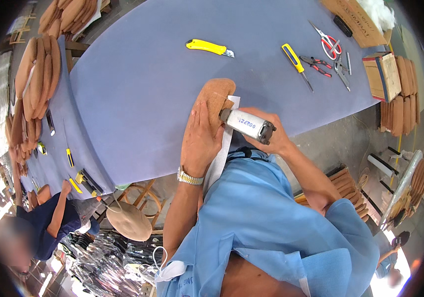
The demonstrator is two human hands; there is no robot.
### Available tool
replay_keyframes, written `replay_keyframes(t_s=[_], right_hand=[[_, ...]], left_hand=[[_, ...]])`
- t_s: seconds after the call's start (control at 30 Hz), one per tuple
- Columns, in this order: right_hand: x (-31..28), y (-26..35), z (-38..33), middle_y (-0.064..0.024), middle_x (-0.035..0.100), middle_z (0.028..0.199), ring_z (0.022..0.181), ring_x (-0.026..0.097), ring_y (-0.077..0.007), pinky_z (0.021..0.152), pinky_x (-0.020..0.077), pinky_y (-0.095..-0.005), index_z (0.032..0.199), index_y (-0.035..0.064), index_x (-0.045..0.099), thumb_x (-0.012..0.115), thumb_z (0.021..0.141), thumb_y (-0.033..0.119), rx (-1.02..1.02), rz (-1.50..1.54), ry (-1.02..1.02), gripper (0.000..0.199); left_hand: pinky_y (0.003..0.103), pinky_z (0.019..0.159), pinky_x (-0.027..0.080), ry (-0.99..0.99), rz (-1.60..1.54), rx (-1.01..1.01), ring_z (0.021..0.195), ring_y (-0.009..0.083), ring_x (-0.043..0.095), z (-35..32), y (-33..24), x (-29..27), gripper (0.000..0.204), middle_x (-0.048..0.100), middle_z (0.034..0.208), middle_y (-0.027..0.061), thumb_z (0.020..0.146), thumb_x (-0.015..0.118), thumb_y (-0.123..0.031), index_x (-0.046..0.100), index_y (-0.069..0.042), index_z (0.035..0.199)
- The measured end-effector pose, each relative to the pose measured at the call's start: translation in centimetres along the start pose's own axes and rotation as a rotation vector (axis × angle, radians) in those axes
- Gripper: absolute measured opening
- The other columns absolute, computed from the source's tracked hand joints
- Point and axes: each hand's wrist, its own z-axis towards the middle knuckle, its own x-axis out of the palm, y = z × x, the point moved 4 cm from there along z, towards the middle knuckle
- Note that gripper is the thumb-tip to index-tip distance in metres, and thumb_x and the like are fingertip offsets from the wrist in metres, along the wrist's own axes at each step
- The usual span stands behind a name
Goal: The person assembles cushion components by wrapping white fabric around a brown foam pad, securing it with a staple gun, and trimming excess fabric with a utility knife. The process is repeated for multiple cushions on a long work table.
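My left hand (202,133), with a metal watch on the wrist, lies flat with fingers stretched along a brown fabric-covered pad (218,90). The pad is at the near edge of the blue-grey table (142,84). In my right hand (277,129) is a silver, barrel-shaped power tool, apparently an air stapler (244,123). Its dark end meets the pad close to my left fingertips; its grip and trigger are hidden. A white strip of material (226,141) runs below the pad toward my lap.
Farther up the table lie a yellow utility knife (207,46), a yellow screwdriver (292,57), pliers (316,64) and red-handled scissors (328,45). Brown pads (36,74) are stacked at left. A cardboard box (355,22) stands far right. Another person (56,218) works at lower left.
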Motion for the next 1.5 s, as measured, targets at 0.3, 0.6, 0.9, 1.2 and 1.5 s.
replay_keyframes(t_s=[0.3,0.6,0.9,1.2,1.5], right_hand=[[0.4,1.2,-0.2,-0.0169,0.073,0.125,0.108,0.074,-0.0341,0.094,0.0584,-0.0377,0.132,0.0029,0.067,0.08,0.075,0.008,0.018,-0.037,0.057,0.058],[0.7,2.4,1.1,-0.015,0.074,0.119,0.105,0.074,-0.0355,0.089,0.0585,-0.0388,0.134,0.0033,0.063,0.079,0.076,0.008,0.123,-0.084,0.119,0.06],[0.9,1.6,0.6,-0.0187,0.073,0.124,0.109,0.073,-0.0355,0.092,0.0575,-0.0384,0.133,0.003,0.066,0.079,0.075,0.01,0.049,-0.087,0.088,0.06],[1.1,2.6,1.1,-0.0147,0.074,0.121,0.106,0.074,-0.0339,0.092,0.0572,-0.0371,0.133,0.0059,0.064,0.079,0.074,0.01,0.12,-0.018,0.14,0.061],[1.5,2.2,0.5,-0.0173,0.073,0.125,0.109,0.073,-0.0348,0.093,0.0576,-0.039,0.134,0.0039,0.064,0.08,0.076,0.011,0.014,-0.122,0.116,0.061]], left_hand=[[0.048,0.123,0.034,0.017,0.077,0.012,0.145,0.0475,0.041,0.1,0.4,-0.3,0.088,0.041,0.156,0.0348,0.089,0.072,-0.016,0.024,0.01,0.158],[0.051,0.117,0.04,-0.015,0.036,-0.007,0.145,0.0486,0.042,0.5,-0.5,-1.0,0.089,0.043,0.155,0.0339,0.085,0.073,-0.01,0.026,0.01,0.158],[0.049,0.117,0.041,0.011,-0.016,-0.066,0.143,0.0498,0.043,0.8,-0.3,-1.7,0.087,0.045,0.152,0.0346,0.082,0.073,-0.005,0.03,0.011,0.156],[0.048,0.116,0.043,-0.049,0.032,-0.031,0.142,0.0495,0.045,0.6,-0.7,-1.5,0.088,0.049,0.15,0.0333,0.08,0.071,-0.001,0.031,0.008,0.157],[0.048,0.117,0.042,-0.028,0.001,-0.075,0.146,0.0463,0.042,0.6,-0.4,-1.5,0.093,0.048,0.154,0.028,0.078,0.074,0.0,0.028,0.005,0.159]])
